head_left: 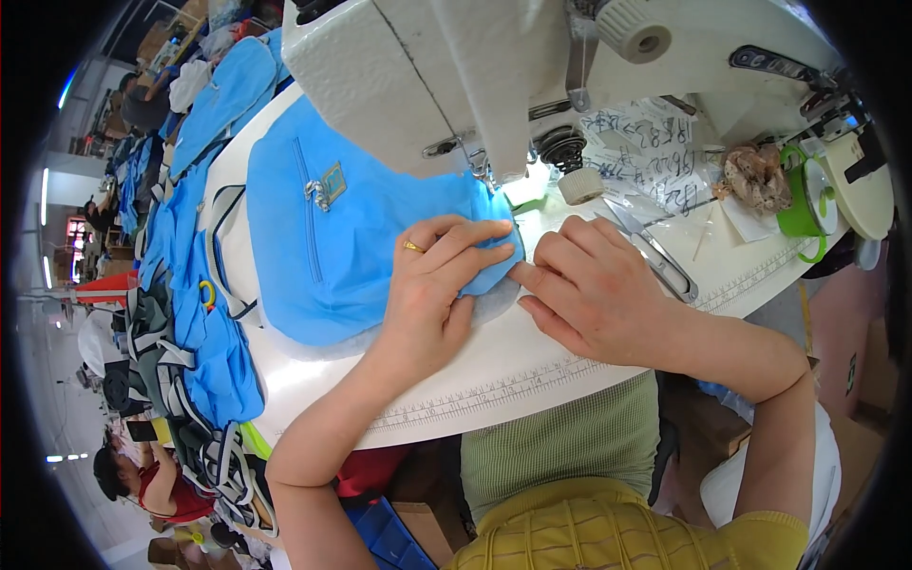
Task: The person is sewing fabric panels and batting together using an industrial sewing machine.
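Observation:
A blue fabric bag (pixel 313 252) with a zip and metal pull lies under the white sewing machine (pixel 399 85), one edge beside the lit needle and presser foot (pixel 484 176). My left hand (pixel 432 285), with a gold-coloured ring, is closed on the fabric near that edge, fingertips over it and thumb tucked low. My right hand (pixel 589 294) has curled fingers at the same edge, the index fingertip on it; any grip underneath is hidden. Pale material (pixel 494 304) shows under the bag. Metal scissors (pixel 665 266) lie beside my right hand on the white table (pixel 456 408), which has printed rulers.
Blue fabric pieces (pixel 214 370) and dark straps (pixel 166 361) are piled along the table's left. A green mug (pixel 798 209), crumpled brown material (pixel 750 180) and marked plastic (pixel 646 152) sit at right. A co-worker (pixel 166 480) is at lower left, with more people and goods beyond.

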`<state>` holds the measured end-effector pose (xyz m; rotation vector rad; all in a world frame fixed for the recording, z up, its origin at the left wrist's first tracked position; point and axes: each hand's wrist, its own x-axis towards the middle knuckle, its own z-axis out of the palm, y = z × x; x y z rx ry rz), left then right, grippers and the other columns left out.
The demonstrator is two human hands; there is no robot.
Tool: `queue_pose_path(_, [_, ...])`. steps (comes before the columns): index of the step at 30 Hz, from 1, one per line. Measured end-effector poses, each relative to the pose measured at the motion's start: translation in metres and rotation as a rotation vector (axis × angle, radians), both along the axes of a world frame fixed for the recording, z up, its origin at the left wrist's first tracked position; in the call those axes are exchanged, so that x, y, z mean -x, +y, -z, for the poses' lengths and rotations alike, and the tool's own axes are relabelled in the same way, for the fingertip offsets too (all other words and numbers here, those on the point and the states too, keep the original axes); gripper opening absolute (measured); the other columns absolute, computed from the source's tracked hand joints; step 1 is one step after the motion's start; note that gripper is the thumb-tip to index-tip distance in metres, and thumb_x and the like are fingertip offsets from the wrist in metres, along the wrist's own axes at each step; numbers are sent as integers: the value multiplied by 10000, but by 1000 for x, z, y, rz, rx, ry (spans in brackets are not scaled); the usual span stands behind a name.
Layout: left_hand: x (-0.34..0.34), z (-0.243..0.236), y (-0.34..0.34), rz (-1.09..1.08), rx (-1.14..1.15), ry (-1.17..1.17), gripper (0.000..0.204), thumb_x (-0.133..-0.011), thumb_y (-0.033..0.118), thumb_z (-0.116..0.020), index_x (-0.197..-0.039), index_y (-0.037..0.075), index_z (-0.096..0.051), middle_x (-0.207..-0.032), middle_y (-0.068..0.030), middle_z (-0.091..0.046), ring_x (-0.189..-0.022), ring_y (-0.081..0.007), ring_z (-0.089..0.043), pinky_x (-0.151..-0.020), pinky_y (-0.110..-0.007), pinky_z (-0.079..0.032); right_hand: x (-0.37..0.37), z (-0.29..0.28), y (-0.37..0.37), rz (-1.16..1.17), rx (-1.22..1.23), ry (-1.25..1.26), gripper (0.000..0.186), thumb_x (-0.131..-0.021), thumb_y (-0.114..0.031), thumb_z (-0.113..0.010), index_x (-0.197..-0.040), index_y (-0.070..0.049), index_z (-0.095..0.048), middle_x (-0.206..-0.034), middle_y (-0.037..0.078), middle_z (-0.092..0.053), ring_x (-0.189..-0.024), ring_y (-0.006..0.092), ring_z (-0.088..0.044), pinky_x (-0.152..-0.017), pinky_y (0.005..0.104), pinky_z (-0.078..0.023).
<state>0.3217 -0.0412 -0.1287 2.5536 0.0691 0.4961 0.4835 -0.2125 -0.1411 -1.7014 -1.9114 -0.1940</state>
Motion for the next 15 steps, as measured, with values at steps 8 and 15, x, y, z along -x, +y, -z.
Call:
queue_pose_path(8, [-1, 4, -2, 4, -83, 14, 482, -733, -67, -642, -1189, 65, -723, -1340, -33, -680, -1184, -286, -602, -1067, -463, -387, -1, -4, -2, -6, 42, 12, 188, -825, -213, -750, -919, -88, -647, -936, 51, -520, -918, 237, -537, -792, 386, -430])
queue_pose_path(15, [-8, 4, 10, 9, -91, 19, 509, -734, -101, -644, -1205, 72, -727, -1333, -49, -676, -1212, -298, -586, -1075, -417, -379, -6, -6, 6, 12, 61, 10, 168, -858, -231, -739, -935, -104, -662, -965, 59, -556, -953, 244, -539, -839, 404, -428])
